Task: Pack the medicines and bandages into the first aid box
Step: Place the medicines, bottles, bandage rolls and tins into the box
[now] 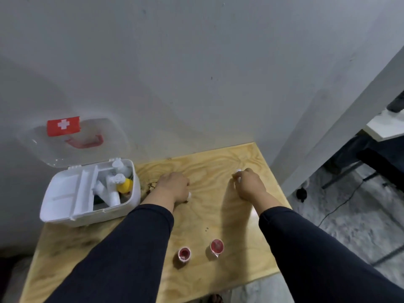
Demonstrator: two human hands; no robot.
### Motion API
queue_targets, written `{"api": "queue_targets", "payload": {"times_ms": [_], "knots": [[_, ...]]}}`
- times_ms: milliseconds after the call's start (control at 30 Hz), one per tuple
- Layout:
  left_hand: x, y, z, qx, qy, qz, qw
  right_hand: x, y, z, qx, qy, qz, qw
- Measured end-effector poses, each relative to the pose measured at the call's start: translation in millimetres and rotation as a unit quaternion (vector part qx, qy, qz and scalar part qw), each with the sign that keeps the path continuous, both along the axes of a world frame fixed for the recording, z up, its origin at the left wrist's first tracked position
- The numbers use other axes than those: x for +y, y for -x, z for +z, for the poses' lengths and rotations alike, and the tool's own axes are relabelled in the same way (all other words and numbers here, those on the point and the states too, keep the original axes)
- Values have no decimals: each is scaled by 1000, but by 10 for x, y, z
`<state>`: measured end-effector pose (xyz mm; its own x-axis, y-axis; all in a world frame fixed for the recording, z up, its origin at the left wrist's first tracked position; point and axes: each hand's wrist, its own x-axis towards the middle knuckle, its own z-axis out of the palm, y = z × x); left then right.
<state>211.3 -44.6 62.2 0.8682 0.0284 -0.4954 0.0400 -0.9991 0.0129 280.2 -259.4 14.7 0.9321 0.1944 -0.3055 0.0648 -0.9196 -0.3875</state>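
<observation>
**Box partly full, more to pack**

The first aid box sits open at the table's left edge. White bottles and a yellow one are already inside. Two little red rolls still wait near the front. The left hand is curled over something small and white — the right hand pinches another white bit.
</observation>
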Motion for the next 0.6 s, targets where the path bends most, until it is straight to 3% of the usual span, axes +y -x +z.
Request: {"api": "queue_targets", "payload": {"times_ms": [133,333,600], "knots": [[133,71,79,-23,17,55,998,457,80,80,-4,-33,99,995],[298,223,96,-26,5,73,997,1050,314,28,-10,16,222,975],[408,420,19,-41,34,88,995,1151,382,-75,-36,51,218,974]]}}
